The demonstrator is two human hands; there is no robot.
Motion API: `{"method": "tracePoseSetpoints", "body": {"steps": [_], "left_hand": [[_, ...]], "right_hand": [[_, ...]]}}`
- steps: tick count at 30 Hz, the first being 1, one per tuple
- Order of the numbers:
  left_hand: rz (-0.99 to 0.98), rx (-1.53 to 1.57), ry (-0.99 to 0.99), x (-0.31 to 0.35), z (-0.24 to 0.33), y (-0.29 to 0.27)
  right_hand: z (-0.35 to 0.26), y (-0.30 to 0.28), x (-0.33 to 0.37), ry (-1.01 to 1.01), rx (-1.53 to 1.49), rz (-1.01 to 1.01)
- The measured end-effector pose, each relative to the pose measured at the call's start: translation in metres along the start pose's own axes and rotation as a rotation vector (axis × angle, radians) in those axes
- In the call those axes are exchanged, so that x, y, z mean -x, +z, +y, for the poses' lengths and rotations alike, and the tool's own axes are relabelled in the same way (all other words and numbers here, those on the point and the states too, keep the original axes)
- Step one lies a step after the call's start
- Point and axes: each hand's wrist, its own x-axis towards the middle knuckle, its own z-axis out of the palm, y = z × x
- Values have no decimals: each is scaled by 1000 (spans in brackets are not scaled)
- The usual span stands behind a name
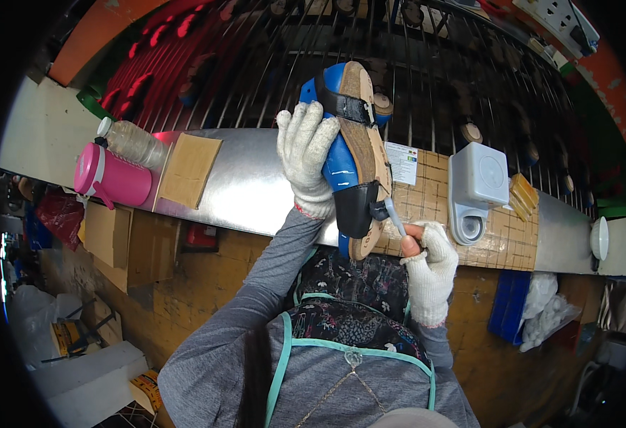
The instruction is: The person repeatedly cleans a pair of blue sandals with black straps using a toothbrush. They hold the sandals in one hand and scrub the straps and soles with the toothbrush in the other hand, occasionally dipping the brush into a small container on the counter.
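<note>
A sandal (359, 143) with a cork footbed and black straps is fitted on a blue shoe last (339, 167), held up sole to the right. My left hand (306, 157), in a white knit glove, grips the last from its left side, fingers spread along it. My right hand (427, 267), gloved with bare thumb and fingertip showing, pinches a thin pale grey tool, perhaps a brush (394, 216). Its upper end meets the sandal's edge by the lower black strap (356, 210). The tool's tip is hard to make out.
A metal ledge (245, 178) bears a pink jug (113, 175), a clear bottle (136, 141), a cardboard piece (189, 171), a white dispenser (478, 175) with a small cup, and a yellow sponge-like block (523, 196). Behind run metal rods (256, 85) with more lasts, lit red at left.
</note>
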Motion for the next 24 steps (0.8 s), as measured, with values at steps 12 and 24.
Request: {"method": "tracePoseSetpoints", "body": {"steps": [12, 24], "left_hand": [[-4, 28, 22, -2, -3, 0], [-72, 0, -164, -2, 4, 3]], "right_hand": [[4, 3, -29, -244, 321, 170], [9, 0, -17, -280, 324, 131]]}}
